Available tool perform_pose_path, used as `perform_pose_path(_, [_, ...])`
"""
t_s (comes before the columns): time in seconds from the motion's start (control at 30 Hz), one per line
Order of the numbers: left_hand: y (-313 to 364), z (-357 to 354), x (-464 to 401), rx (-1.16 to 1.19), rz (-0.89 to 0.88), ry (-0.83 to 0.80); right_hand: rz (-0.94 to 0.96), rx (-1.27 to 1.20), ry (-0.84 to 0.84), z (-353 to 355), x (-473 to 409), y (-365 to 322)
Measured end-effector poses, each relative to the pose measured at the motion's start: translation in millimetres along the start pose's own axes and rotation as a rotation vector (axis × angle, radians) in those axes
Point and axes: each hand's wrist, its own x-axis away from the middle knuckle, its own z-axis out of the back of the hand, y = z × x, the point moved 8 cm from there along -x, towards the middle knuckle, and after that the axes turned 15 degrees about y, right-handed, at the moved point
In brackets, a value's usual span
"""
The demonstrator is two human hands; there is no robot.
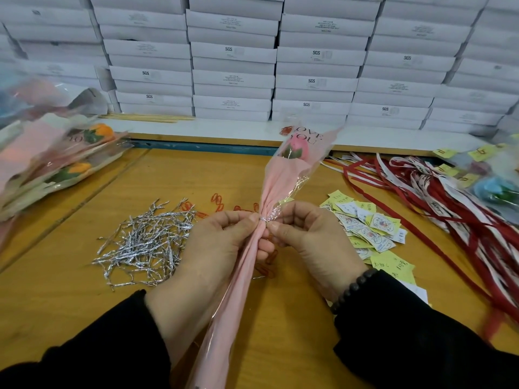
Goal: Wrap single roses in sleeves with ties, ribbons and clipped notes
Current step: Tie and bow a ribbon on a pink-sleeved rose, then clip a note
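Observation:
A pink rose (297, 147) sits inside a pink and clear sleeve (283, 175) printed "LOVE YOU", held upright over the table. The sleeve is gathered at its neck, where a silver twist tie (266, 219) wraps around it. My left hand (216, 248) grips the gathered sleeve just below the tie. My right hand (306, 237) pinches the tie's ends at the neck. A heap of silver ties (146, 242) lies to the left. Small printed and yellow notes (365, 228) lie to the right, and red paper clips (219, 204) are scattered behind my hands.
Red and white ribbons (438, 197) spread across the right of the wooden table (70, 290). Sleeved roses (56, 161) are piled at the left, and more with yellow notes (494, 186) at the far right. Stacked white boxes (233, 80) line the back, with wooden sticks (146, 117) before them.

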Motion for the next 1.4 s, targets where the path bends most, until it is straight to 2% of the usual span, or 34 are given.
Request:
perform_pose_path(0.57, [-1.4, -3.8, -0.2, -0.087, 0.045, -0.063, 0.058, 0.061, -0.005, 1.3, 0.0, -3.2])
perform_pose_path(0.77, [2.1, -5.0, 1.6, -0.134, 0.013, -0.093, 0.157, 0.207, 0.072, 6.1, -0.9, -8.1])
perform_pose_path(1.1, [6.2, -7.0, 3.8, -0.227, -0.034, -0.105, 0.064, 0.122, 0.005, 0.1, -0.4, -2.1])
perform_pose_path(1.23, [7.8, -5.2, 3.1, -0.256, -0.055, -0.087, 0.045, 0.136, 0.050, 3.7, -2.0, 1.0])
perform_pose_path(1.3, [8.2, -3.5, 2.2, -0.253, -0.055, -0.071, 0.112, 0.222, 0.130, 10.8, -5.0, -2.5])
perform_pose_path(1.37, [8.4, -2.2, 1.1, -0.240, -0.055, -0.057, 0.308, 0.365, 0.169, 13.5, -3.6, -15.2])
perform_pose_path(1.4, [8.5, -1.5, 0.6, -0.232, -0.053, -0.049, 0.428, 0.454, 0.137, 9.2, 0.2, -22.2])
